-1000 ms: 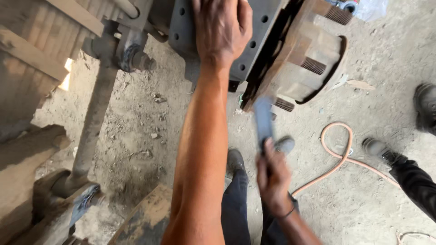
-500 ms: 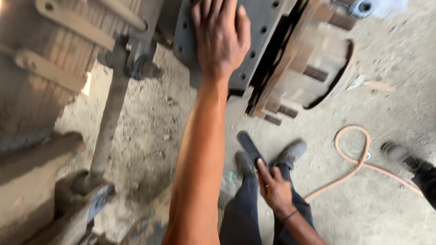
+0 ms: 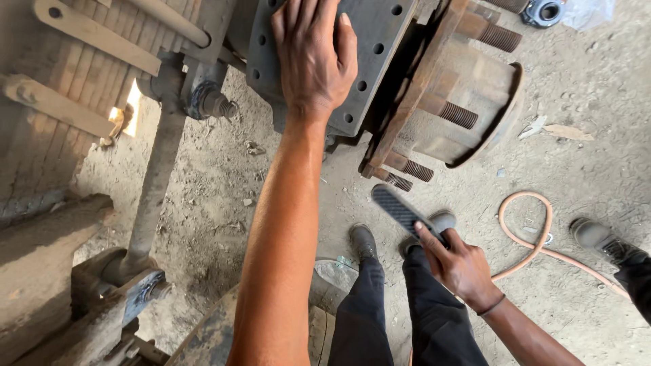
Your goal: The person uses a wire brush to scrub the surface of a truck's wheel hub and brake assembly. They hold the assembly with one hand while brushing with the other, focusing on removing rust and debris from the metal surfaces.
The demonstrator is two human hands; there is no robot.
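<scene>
While the left arm stretches straight up the middle of the view, the left hand lies flat, fingers spread, palm pressed on the grey steel plate with its rows of round holes — open, gripping nothing, just resting there. Down low the right arm comes in bent from the lower right corner, and the right hand is clenched round the handle end of a flat, dark, cross-hatched metal file, index finger laid along it, the blade angled up and left over the dirt floor, well apart from the plate. Right beside that plate sits the rusty brown wheel hub with threaded studs sticking out, between plate and open floor. Off to the left, a rusty steel rod slants down toward a bracket. A pale orange hose loops across the floor on the right, near another person's dark shoe at the right edge.
</scene>
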